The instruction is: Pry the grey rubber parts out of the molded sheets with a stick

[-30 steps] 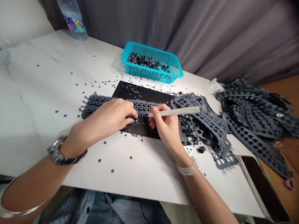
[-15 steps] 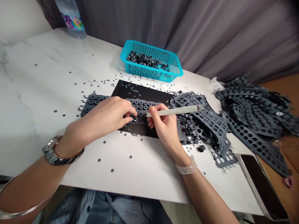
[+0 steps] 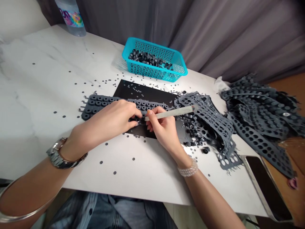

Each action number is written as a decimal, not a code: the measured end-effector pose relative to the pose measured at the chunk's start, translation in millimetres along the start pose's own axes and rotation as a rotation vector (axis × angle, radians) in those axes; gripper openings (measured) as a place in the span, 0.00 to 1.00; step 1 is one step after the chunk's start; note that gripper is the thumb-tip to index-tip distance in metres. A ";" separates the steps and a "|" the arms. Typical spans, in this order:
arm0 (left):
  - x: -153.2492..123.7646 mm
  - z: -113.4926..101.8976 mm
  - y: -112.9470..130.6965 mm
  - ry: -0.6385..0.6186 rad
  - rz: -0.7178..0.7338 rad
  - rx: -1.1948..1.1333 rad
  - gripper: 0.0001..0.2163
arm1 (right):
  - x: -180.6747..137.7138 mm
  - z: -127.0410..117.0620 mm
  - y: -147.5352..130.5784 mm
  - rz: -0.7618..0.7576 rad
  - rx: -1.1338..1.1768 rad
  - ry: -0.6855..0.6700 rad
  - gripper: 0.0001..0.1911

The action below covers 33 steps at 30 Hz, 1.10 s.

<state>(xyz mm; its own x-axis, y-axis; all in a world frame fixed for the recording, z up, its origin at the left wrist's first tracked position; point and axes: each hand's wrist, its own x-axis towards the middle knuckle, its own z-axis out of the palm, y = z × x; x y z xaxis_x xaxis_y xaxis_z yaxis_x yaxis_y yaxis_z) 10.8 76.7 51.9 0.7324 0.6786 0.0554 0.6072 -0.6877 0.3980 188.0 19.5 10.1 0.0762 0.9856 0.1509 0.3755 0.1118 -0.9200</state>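
Note:
A dark grey rubber sheet (image 3: 97,102) with rows of raised rings lies across a flat black board (image 3: 124,87). My left hand (image 3: 111,119) rests over the sheet, its thumb and forefinger curled at the near edge, gripping it. In my right hand (image 3: 164,128) a slim whitish stick (image 3: 177,112) is held like a pen, its lower tip against the sheet close to my left fingertips. The exact spot under the tip is partly hidden by my fingers.
A turquoise basket (image 3: 152,72) of small black rings stands behind the board. Punched rubber sheets (image 3: 205,114) and loose rings (image 3: 196,136) lie at right, with a larger pile (image 3: 262,111) beyond. A phone (image 3: 267,187) and a water bottle (image 3: 72,19) sit at the table's sides.
My right hand and the stick have shifted a little left, nearer my left fingers. My left hand has stayed almost in place on the sheet. The view has tilted slightly.

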 end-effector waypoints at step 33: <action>-0.8 -24.3 -31.2 0.172 -0.433 -0.769 0.06 | -2.4 10.6 -5.4 -0.018 -0.080 0.089 0.16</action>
<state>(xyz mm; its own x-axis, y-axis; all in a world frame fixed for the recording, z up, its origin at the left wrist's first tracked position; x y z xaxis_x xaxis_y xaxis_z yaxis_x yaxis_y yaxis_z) -16.2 103.9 61.7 0.3933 0.9101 -0.1302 0.4001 -0.0420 0.9155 176.1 17.9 10.9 0.1495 0.9679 0.2018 0.4499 0.1152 -0.8856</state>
